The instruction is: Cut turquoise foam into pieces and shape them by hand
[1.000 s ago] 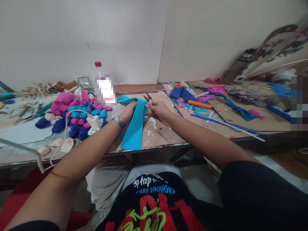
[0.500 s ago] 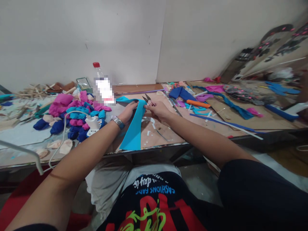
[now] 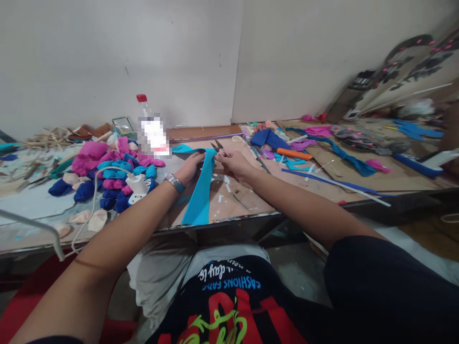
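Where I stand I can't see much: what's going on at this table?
A seated person works on a blue strip lying across the table edge. The left hand grips the strip near its far end, and the right hand holds snips right there, blades apart. A pile of pink and blue pieces lies to the left.

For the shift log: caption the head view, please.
Left hand holds a turquoise fabric strip on the worktable; right hand holds thread snips at its far end.
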Action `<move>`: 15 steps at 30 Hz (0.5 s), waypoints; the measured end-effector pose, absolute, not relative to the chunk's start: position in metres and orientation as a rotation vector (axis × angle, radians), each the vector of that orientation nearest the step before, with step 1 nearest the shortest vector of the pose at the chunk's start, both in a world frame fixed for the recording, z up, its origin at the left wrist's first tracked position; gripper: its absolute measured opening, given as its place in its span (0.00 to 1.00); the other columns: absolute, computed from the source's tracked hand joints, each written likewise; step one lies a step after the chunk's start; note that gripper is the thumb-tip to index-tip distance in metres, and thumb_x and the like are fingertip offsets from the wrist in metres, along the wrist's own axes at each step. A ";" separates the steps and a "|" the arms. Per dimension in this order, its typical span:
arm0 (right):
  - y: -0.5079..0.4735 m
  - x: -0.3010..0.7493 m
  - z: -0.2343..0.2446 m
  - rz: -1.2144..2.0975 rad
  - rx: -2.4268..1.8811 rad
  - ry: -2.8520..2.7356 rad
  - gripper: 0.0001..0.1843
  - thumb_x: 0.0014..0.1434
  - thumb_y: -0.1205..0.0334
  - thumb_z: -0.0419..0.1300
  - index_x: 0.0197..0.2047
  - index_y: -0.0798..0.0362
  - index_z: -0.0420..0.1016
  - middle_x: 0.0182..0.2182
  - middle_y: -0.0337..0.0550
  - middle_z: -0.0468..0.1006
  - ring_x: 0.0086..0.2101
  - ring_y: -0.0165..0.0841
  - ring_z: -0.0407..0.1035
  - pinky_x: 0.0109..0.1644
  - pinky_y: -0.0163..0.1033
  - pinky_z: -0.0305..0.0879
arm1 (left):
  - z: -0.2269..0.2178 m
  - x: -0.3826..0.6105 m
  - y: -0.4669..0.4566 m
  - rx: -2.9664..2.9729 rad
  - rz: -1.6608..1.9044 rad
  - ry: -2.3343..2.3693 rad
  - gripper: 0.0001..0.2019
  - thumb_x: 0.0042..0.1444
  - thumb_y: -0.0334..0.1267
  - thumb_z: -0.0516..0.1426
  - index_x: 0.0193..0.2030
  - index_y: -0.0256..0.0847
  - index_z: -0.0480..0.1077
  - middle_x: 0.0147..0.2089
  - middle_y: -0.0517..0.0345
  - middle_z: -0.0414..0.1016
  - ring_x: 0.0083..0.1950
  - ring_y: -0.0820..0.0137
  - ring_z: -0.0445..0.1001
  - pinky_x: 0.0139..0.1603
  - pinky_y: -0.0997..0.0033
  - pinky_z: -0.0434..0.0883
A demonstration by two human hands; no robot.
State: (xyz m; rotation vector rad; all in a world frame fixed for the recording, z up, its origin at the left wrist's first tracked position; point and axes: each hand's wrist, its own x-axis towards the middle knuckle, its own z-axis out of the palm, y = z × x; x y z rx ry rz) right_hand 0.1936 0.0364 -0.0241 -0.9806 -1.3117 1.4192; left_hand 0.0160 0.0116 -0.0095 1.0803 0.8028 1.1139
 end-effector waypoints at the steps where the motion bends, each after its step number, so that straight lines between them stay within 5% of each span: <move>1: 0.036 0.193 -0.023 1.426 -0.972 -1.307 0.25 0.49 0.52 0.77 0.25 0.51 0.63 0.15 0.28 0.58 0.17 0.22 0.52 0.21 0.33 0.67 | -0.009 0.016 0.011 1.077 1.112 0.806 0.18 0.47 0.48 0.67 0.40 0.39 0.74 0.35 0.55 0.80 0.40 0.62 0.81 0.38 0.67 0.74; 6: 0.033 0.191 -0.019 1.470 -0.994 -1.286 0.20 0.51 0.60 0.73 0.24 0.51 0.63 0.14 0.27 0.58 0.16 0.22 0.52 0.20 0.32 0.65 | -0.008 0.017 0.010 1.050 1.091 0.809 0.20 0.45 0.45 0.68 0.42 0.38 0.75 0.36 0.52 0.81 0.44 0.58 0.81 0.42 0.64 0.76; 15: 0.036 0.192 -0.017 1.500 -1.033 -1.262 0.16 0.55 0.58 0.69 0.30 0.50 0.63 0.14 0.24 0.54 0.14 0.21 0.45 0.15 0.28 0.43 | -0.009 0.016 0.011 1.050 1.109 0.792 0.20 0.45 0.47 0.69 0.41 0.38 0.74 0.35 0.53 0.81 0.43 0.58 0.82 0.40 0.64 0.76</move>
